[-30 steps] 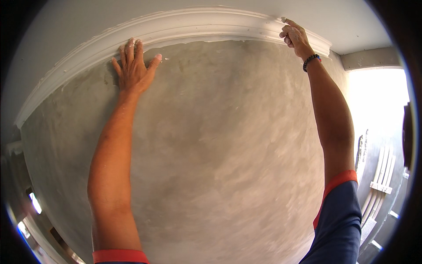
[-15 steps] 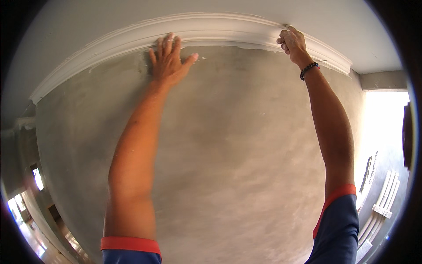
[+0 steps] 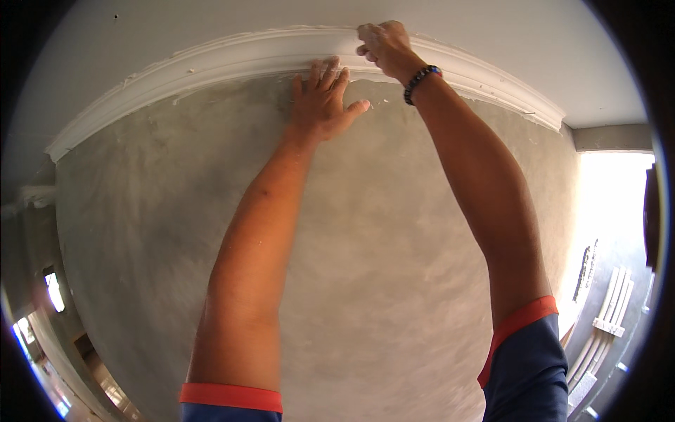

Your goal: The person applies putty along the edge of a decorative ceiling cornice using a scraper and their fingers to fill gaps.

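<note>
L grip splayed, cornice @ tips | R grip curled @ cornice top edge

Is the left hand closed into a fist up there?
No, the left hand is open, its spread fingers reaching up onto the white crown moulding.

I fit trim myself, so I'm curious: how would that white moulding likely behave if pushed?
Probably stiff: the white moulding spans the wall top in a long run with crisp ridges. Those narrow ridges might chip if knocked. It seems unlikely to roll or tip where it is, set in the angle between wall and ceiling.
</note>
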`<state>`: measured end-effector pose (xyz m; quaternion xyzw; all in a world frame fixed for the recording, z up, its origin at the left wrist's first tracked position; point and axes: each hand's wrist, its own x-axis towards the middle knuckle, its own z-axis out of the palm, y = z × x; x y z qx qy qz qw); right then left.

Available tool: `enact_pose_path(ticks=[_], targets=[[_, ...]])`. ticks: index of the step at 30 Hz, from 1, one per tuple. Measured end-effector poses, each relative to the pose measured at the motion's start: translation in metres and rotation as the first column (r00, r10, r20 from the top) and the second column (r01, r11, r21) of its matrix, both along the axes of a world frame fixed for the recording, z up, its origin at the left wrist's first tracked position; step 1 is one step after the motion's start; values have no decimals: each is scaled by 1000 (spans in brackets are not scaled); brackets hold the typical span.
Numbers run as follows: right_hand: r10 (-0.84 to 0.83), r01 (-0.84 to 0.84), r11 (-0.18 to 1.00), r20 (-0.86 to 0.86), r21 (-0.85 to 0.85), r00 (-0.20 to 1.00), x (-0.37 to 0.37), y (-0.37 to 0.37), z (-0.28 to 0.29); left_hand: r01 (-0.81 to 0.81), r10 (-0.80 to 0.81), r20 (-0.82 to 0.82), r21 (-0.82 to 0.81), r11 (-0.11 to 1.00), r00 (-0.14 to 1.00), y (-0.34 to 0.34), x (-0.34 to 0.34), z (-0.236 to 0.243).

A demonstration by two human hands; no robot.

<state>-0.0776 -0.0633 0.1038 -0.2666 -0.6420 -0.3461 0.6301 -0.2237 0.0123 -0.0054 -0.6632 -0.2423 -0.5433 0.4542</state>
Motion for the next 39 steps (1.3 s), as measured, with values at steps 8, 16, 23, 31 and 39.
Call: enact_pose_path(ticks=[8, 16, 23, 31, 39], targets=[[327, -342, 864, -104, -370, 939, -141, 2, -18, 162, -155, -68, 103, 981, 986, 20, -16, -9], [680, -576, 576, -51, -580, 732, -122, 12, 3, 261, -263, -24, 258, 930, 964, 16, -70, -53], [884, -715, 245, -152, -655, 442, -130, 14, -46, 52, -169, 455, 259, 965, 874, 39, -230, -146], [366, -150, 927, 741, -344, 563, -211, 52, -47, 216, -384, 507, 360, 908, 772, 55, -221, -158], [-727, 534, 686, 491, 494, 480, -318, 77, -51, 181, -392, 527, 408, 895, 754, 48, -215, -158]])
